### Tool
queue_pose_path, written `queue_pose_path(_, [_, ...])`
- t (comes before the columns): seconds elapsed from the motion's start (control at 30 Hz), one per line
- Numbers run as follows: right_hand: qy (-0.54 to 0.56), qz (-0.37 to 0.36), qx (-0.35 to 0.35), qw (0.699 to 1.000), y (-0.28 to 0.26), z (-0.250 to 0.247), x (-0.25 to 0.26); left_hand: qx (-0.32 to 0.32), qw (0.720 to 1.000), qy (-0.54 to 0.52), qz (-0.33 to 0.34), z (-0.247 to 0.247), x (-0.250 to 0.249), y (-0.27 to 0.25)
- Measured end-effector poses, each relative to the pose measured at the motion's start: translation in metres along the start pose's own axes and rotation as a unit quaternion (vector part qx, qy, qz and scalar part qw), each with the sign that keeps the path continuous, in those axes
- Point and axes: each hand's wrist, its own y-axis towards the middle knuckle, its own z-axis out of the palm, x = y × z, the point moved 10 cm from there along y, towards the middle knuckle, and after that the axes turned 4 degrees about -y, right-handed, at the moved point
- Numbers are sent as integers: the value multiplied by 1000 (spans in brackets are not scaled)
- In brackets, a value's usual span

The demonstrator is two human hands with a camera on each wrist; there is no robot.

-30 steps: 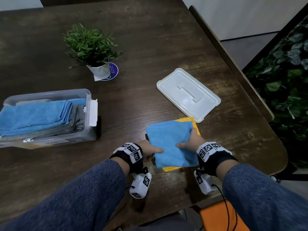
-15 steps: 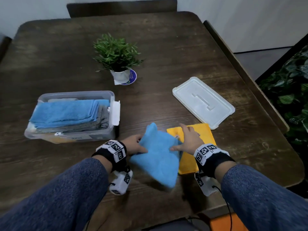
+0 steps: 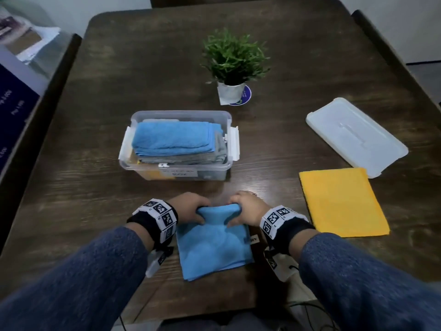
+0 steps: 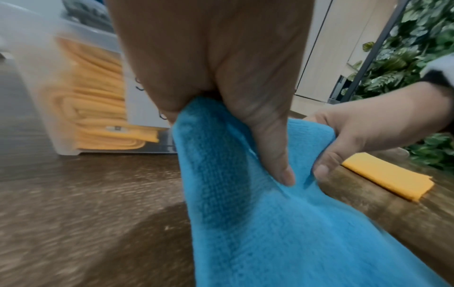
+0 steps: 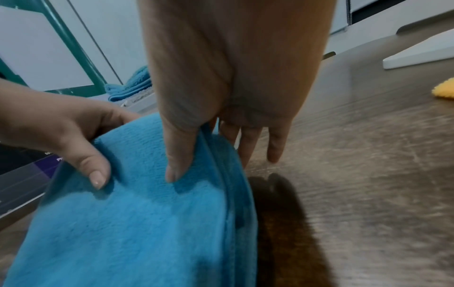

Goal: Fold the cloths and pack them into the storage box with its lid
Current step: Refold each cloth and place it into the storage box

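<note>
A blue cloth (image 3: 214, 242) hangs lifted at its far edge just in front of the clear storage box (image 3: 133, 163). My left hand (image 3: 191, 209) pinches that edge on the left, thumb on top of the blue cloth (image 4: 245, 213). My right hand (image 3: 245, 209) pinches the same edge on the right, thumb over the blue cloth (image 5: 137, 213), fingers behind it. The box holds a folded blue cloth (image 3: 174, 138) on grey and yellow ones. A folded yellow cloth (image 3: 341, 201) lies flat on the table to the right. The white lid (image 3: 355, 136) lies beyond it.
A small potted plant (image 3: 233, 68) stands on a round coaster behind the box. The dark wooden table (image 3: 83, 187) has bare room to the left of the box. A bench edge runs along the left side, another along the right.
Both hands carried the blue cloth off the yellow one to the left, in front of the box. The yellow cloth now lies uncovered. The view swung left as well.
</note>
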Motion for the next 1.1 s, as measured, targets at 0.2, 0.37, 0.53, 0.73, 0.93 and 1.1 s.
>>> queue_pose_path(0.2, [50, 11, -84, 995, 3, -17, 18, -94, 994, -51, -13, -25, 40, -21])
queue_pose_path(0.37, [-45, 4, -129, 991, -8, -25, 28, -133, 989, -39, 44, -28, 33, -36])
queue_pose_path(0.53, [-153, -16, -75, 985, -27, -4, 37, -109, 988, -63, 89, -7, 25, -63])
queue_pose_path(0.73, [-205, -14, -1, 979, -45, 40, 29, -18, 997, -53, 52, 59, 29, -72])
queue_pose_path(0.93, [-79, 47, 32, 995, -46, 48, 19, -114, 979, -161, -59, 59, 56, -63])
queue_pose_path(1.1, [-81, 115, 44, 989, -31, 43, 9, -67, 985, -46, -152, 61, 80, -49])
